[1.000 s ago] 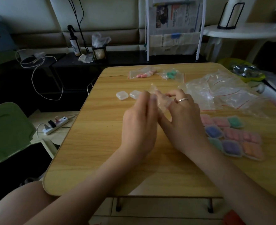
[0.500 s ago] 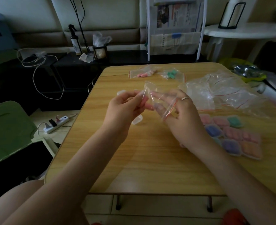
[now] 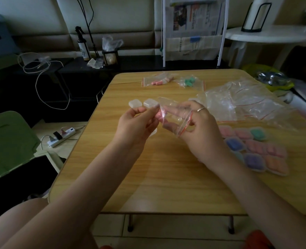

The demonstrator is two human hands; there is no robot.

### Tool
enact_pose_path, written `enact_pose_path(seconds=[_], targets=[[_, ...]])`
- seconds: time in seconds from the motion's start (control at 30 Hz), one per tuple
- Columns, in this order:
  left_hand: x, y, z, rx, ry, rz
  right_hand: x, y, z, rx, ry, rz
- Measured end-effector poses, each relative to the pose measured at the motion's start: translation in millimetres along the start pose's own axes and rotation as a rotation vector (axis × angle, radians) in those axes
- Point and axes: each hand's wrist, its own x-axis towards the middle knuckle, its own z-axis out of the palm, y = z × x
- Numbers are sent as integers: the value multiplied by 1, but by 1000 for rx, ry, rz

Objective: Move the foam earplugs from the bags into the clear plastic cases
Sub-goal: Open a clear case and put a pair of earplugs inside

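Just between the hands, a small zip bag lay crosswise, mouth toward the right hand, which grasped it; the left hand pinched pink earplugs through its far end, nearer the empty cases.

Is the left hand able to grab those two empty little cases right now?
Probably not yet: the left hand is pinching pink earplugs at the bag. The cases sit just beyond it, nothing between.
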Motion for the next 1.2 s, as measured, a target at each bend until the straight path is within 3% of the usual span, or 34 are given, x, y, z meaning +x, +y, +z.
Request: enact_pose_path(seconds=[0.13, 0.37, 0.57, 0.77, 0.97, 1.2], targets=[[6, -3, 2, -136, 26, -143, 0, 2, 2, -94, 20, -105], [6, 2, -4, -29, 39, -43, -2, -2, 1, -59, -17, -67], [6, -3, 1, -55, -10, -68, -2, 1, 4, -64, -107, -48], [3, 0, 4, -211, -5, -95, -3, 1, 6, -110, 84, -146], [1, 2, 6, -272, 29, -183, -2, 0, 6, -72, 93, -198], [4, 2, 6, -267, 18, -161, -2, 1, 6, -56, 48, -239]])
